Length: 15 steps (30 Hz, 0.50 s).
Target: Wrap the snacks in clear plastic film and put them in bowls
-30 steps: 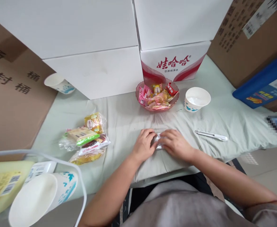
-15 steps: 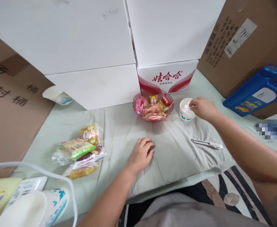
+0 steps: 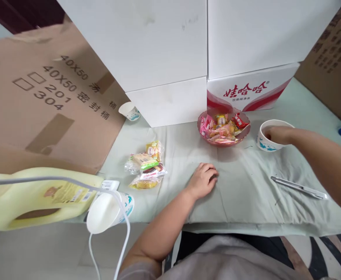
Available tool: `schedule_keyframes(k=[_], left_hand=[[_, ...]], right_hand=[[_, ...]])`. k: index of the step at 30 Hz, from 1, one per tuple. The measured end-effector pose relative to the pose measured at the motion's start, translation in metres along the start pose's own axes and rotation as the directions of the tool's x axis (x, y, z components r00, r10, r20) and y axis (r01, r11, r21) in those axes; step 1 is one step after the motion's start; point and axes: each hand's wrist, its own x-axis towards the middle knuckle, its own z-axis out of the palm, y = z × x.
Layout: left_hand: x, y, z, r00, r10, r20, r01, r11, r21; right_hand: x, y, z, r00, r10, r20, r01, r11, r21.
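Note:
My left hand (image 3: 204,179) lies palm down on the pale green cloth (image 3: 246,202), fingers loosely curled, with nothing in it. My right hand (image 3: 277,134) reaches across to the white paper cup (image 3: 263,144) with blue print. Its fingertips dip over the cup's rim, so they are hidden and I cannot tell whether they hold anything. Just left of the cup stands a pink bowl (image 3: 224,143) filled with several wrapped candies. A silver pen (image 3: 298,187) lies on the cloth below my right forearm.
Bagged snack packets (image 3: 146,166) lie left of my left hand. A yellow jug (image 3: 42,196) and a tipped paper cup (image 3: 109,208) lie at the near left with a white cable (image 3: 123,233). White boxes (image 3: 164,42), a red-and-white box (image 3: 249,91) and brown cardboard (image 3: 42,97) wall the back.
Both hands let go of the small silvery wrapper in front of me. My right hand went up to the paper cup; my left stayed on the cloth. My view swung left.

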Motion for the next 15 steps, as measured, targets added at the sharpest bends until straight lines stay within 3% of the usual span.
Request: schedule_keyframes(k=[2,5,7,9,10,12,13,15], left_hand=[[-0.001,0.0,0.001,1.0,0.008,-0.008,-0.008,1.0,-0.012],[-0.003,0.002,-0.004,0.996,0.032,-0.08,-0.034,0.999,-0.026],[-0.007,0.005,-0.017,0.98,0.055,-0.192,-0.042,0.997,0.067],[-0.015,0.006,-0.04,0.926,0.054,-0.374,0.042,0.969,0.244],[-0.02,0.006,-0.054,0.864,0.027,-0.502,0.155,0.936,0.317],[-0.033,0.0,-0.083,0.658,-0.064,-0.75,0.463,0.821,0.335],[-0.039,-0.004,-0.096,0.557,-0.124,-0.821,0.606,0.737,0.3],[-0.049,-0.015,-0.118,0.433,-0.315,-0.844,0.806,0.554,0.207]], right_hand=[[-0.016,0.0,-0.011,0.999,0.036,0.035,-0.038,0.999,0.039],[-0.052,0.004,-0.014,0.979,0.13,-0.159,-0.111,0.986,0.123],[-0.081,0.015,0.0,0.961,0.124,-0.246,-0.081,0.98,0.18],[-0.109,0.033,0.03,0.969,0.052,-0.241,0.002,0.976,0.217],[-0.122,0.044,0.048,0.965,0.038,-0.259,0.021,0.975,0.221],[-0.144,0.064,0.087,0.948,0.046,-0.314,0.031,0.971,0.235],[-0.154,0.071,0.104,0.936,0.032,-0.352,0.055,0.97,0.236],[-0.17,0.075,0.132,0.897,-0.011,-0.442,0.113,0.972,0.207]])
